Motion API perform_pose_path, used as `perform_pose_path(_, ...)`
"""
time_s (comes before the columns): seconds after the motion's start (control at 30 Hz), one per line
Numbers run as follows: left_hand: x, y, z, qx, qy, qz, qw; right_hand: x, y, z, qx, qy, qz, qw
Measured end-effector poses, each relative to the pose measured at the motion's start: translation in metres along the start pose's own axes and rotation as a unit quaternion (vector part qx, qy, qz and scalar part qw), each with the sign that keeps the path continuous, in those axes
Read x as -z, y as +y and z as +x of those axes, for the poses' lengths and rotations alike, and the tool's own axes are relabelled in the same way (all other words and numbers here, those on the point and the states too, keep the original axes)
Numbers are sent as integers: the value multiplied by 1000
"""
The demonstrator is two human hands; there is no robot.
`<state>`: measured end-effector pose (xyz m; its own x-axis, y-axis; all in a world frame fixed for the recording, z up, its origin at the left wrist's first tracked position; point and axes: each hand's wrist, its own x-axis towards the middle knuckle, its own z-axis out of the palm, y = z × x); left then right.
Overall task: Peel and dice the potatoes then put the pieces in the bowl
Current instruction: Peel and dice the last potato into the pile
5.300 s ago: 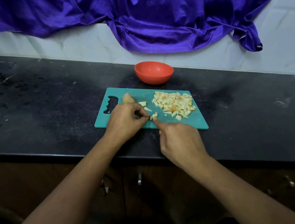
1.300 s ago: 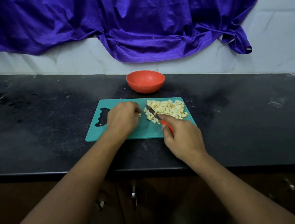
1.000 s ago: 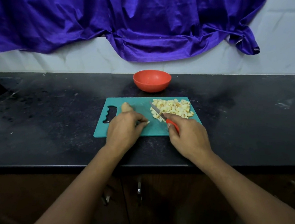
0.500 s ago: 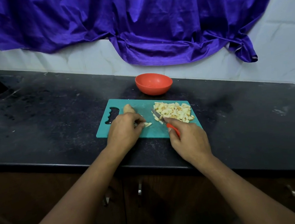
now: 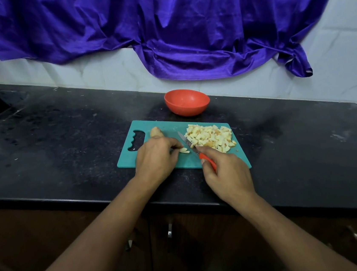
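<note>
On teal plastic board (image 5: pixel 165 126): pale diced-potato heap (image 5: pixel 211 137); left hand (image 5: pixel 155 158) pinching potato strips (image 5: pixel 184 150), right hand (image 5: pixel 226 172) gripping red-handled knife (image 5: pixel 207 159); round red bowl (image 5: pixel 188 109) behind.

Left hand (image 5: pixel 155 158) pinches, right hand (image 5: pixel 226 172) grips, forearms outstretched.

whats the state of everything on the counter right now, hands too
cutting board, flat on the counter
bowl, upright behind the cutting board, no pieces seen inside
diced pile, heaped on the board's right part
potato strips, on the board, held under the left hand fingertips
potato chunk, uncut, behind the left hand
knife, gripped by the right hand, blade beside the pile
</note>
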<state>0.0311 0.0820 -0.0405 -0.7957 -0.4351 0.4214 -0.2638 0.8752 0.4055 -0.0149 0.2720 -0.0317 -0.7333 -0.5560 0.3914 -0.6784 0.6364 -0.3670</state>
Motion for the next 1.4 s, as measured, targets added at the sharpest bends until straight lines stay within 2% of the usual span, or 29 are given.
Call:
perform_pose_path(0.23,-1,0,2,-16,-35,-6,999,-1,2,0,-11,6,14,1000)
perform_pose_path(0.83,-2,17,3,-19,-7,2,1000,2,1,0,-27,7,36,999)
perform_pose_path(1.03,4,7,-4,1,1,-42,999,2,1,1,-19,2,30,999)
perform_pose_path(1.27,8,0,-5,66,31,-184,980,3,0,-1,-12,-2,25,1000)
perform_pose_path(1.4,8,-1,-5,82,32,-146,985,3,-1,-1,-13,-2,22,1000)
